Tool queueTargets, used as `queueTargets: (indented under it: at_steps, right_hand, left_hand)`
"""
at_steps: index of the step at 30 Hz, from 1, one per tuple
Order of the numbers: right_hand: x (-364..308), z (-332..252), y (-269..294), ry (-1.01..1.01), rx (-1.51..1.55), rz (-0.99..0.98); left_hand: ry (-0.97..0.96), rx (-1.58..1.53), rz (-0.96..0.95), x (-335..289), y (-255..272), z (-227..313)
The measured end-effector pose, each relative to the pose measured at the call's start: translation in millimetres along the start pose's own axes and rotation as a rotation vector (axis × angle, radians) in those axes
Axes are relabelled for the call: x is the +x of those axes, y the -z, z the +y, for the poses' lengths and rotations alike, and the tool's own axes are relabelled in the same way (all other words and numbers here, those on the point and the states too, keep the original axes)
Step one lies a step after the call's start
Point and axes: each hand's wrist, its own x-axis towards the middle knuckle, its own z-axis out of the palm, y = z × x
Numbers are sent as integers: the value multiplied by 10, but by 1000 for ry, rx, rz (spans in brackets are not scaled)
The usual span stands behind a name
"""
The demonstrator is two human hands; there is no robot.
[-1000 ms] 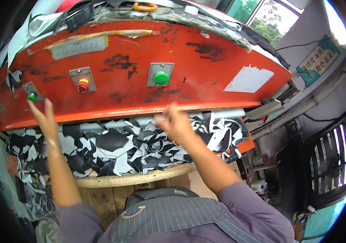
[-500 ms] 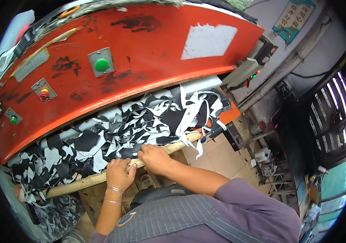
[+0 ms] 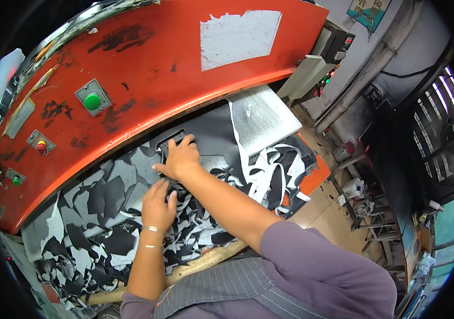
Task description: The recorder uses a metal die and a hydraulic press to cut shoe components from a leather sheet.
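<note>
My right hand [image 3: 183, 159] lies over a metal-framed cutting die [image 3: 172, 137], thumb and fingers set around it. Much of the die is hidden beneath the hand. Under it a sheet of black material [image 3: 213, 130] with a pale edge stretches along the pale cutting board [image 3: 267, 114]. Just nearer to me, my left hand [image 3: 157, 207] reaches over the scraps with its thumb apart from slightly bent fingers. Nothing shows in its grasp, and its fingertips are close to the die. Loose black and white offcuts [image 3: 200, 218] surround both hands.
The orange press beam [image 3: 152, 80] spans the far side, carrying a green push button [image 3: 92, 101] and a red one [image 3: 41, 148]. A padded bar [image 3: 205, 261] runs along the near edge. A control box [image 3: 309, 74] stands beyond the board's right end.
Both hands have left the near bar and moved farther in, the right one onto the die. The pale board and black sheet now show more, and the offcuts have shifted toward me.
</note>
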Motion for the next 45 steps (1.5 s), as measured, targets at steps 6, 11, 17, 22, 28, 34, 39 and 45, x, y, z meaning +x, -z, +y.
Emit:
queueTargets:
  at_steps: [6,11,17,22,28,34,39,45]
  right_hand:
    - [333,342,155,26,442,-109]
    - [374,1347,88,254,1745,-541]
    - [-73,1247,96,395,1108,-332]
    - [117,1227,338,514,281,53]
    - [514,1589,321,471,82,33]
    - [183,1933,-228,382,284,424]
    - [215,1854,-358,433,235,643]
    - [158,1956,-328,383,204,523]
  left_hand:
    - [-29,187,-81,87,-212,-193]
    - [133,-33,-257,269,-50,-220]
    - [138,-521,-162,739,-191,190]
    - [319,68,-78,1054,-448,-363]
    - [508,283,-327,1353,-422,-184]
    - [481,69,-151,1203,-609,-457]
    - [456,-152,205,1099,-684,-938]
    - [666,136,463,666,3,-1504]
